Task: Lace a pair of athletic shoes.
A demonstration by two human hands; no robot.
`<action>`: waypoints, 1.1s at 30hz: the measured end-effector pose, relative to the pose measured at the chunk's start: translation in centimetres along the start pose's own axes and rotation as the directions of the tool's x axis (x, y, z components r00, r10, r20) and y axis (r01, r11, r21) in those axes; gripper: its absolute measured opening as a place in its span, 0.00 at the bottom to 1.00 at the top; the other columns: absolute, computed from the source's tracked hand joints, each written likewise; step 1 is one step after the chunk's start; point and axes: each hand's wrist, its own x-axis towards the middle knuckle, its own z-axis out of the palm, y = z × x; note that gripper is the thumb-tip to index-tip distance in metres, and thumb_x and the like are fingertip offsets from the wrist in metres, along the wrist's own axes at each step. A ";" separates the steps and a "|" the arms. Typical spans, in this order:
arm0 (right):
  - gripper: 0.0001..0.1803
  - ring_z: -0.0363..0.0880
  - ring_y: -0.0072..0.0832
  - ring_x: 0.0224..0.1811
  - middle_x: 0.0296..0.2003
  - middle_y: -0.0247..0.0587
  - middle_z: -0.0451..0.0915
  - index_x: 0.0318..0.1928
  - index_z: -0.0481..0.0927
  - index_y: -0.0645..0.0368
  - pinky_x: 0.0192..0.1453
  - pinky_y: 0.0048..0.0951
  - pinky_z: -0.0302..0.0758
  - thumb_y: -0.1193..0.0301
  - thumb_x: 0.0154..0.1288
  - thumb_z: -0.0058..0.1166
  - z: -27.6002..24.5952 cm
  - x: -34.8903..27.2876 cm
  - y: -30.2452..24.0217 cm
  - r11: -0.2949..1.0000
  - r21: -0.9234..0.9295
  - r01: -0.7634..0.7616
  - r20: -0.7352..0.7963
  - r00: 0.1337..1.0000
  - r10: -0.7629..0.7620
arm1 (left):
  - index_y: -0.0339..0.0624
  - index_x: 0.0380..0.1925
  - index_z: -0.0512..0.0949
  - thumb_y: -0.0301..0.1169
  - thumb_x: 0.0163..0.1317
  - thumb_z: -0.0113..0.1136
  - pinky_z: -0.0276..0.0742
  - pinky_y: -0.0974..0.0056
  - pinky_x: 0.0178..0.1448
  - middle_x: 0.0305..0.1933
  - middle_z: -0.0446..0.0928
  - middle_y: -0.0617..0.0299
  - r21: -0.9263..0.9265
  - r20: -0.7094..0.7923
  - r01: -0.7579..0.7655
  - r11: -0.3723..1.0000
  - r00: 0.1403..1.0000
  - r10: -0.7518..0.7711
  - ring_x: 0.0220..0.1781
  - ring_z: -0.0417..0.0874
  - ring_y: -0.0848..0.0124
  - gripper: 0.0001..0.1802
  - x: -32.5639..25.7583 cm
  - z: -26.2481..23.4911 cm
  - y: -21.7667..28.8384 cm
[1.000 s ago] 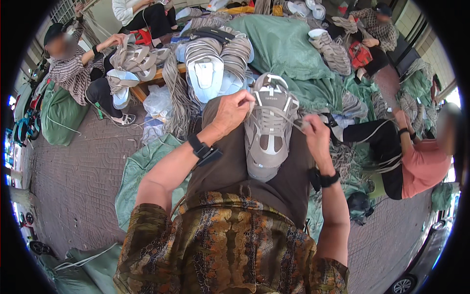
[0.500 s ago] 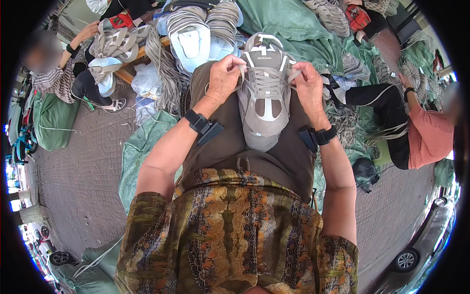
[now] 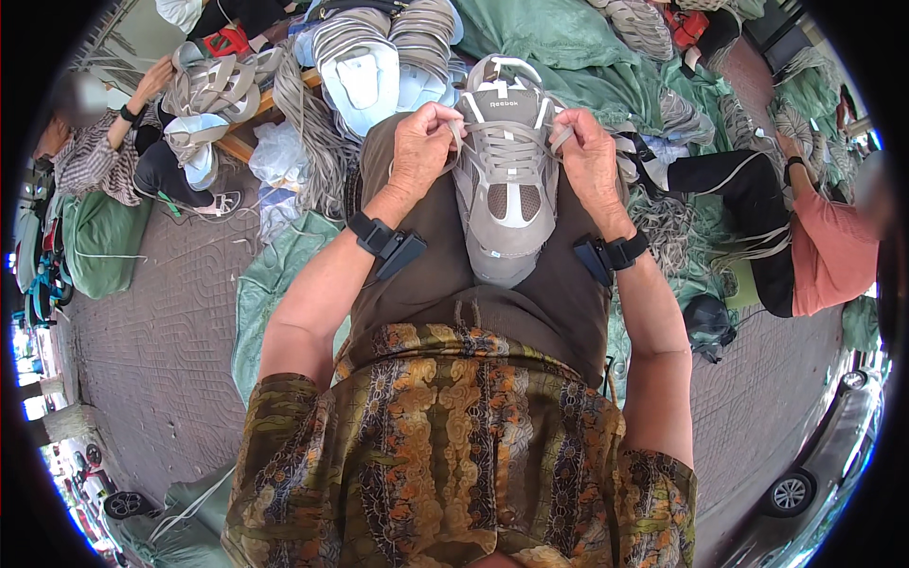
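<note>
Sacks (image 3: 559, 47): green, spread over the ground beyond the knees.
Lap (image 3: 445, 256): brown cloth, carries the shoe.
Pile (image 3: 379, 57): pale blue soles and grey uppers, just beyond the lap, left of the shoe.
Shoe (image 3: 507, 180): grey, lies on the lap, toe toward the body, heel away.
Left hand (image 3: 423, 144): at the shoe's left side, fingers pinched on a lace end.
Right hand (image 3: 587, 151): at the shoe's right side, fingers clenched on the other lace end.
Laces (image 3: 511, 142): pale, cross the tongue between both hands.

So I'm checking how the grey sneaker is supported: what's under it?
The grey sneaker lies sole-down on the person's lap, on brown trousers. Both hands, left hand and right hand, hold its laces. Its sole is hidden.
</note>
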 end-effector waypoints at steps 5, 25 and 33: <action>0.04 0.71 0.14 0.28 0.27 0.28 0.78 0.41 0.76 0.60 0.34 0.20 0.72 0.79 0.68 0.51 -0.2 -0.1 0.8 1.000 -0.025 -0.003 0.034 0.999 0.004 | 0.35 0.36 0.78 0.21 0.64 0.58 0.78 0.72 0.39 0.32 0.82 0.62 -0.016 -0.006 -0.031 0.999 1.000 0.031 0.34 0.81 0.79 0.02 0.1 0.2 -0.2; 0.10 0.78 0.57 0.34 0.28 0.57 0.79 0.38 0.75 0.62 0.38 0.50 0.73 0.83 0.58 0.44 -1.6 3.4 -3.6 0.820 -0.410 0.399 0.398 0.887 -0.233 | 0.37 0.36 0.78 0.19 0.61 0.58 0.73 0.71 0.37 0.28 0.79 0.65 0.193 -0.133 -0.178 0.965 0.970 0.205 0.29 0.75 0.80 0.04 -0.9 1.1 1.2; 0.08 0.63 0.24 0.23 0.21 0.39 0.69 0.37 0.74 0.60 0.30 0.29 0.66 0.83 0.58 0.45 -1.7 2.9 -2.9 0.939 -0.261 0.224 0.303 0.943 -0.140 | 0.38 0.37 0.79 0.22 0.60 0.57 0.74 0.68 0.41 0.30 0.81 0.59 0.279 -0.104 -0.167 0.946 0.974 0.203 0.31 0.77 0.75 0.06 -1.0 0.9 1.2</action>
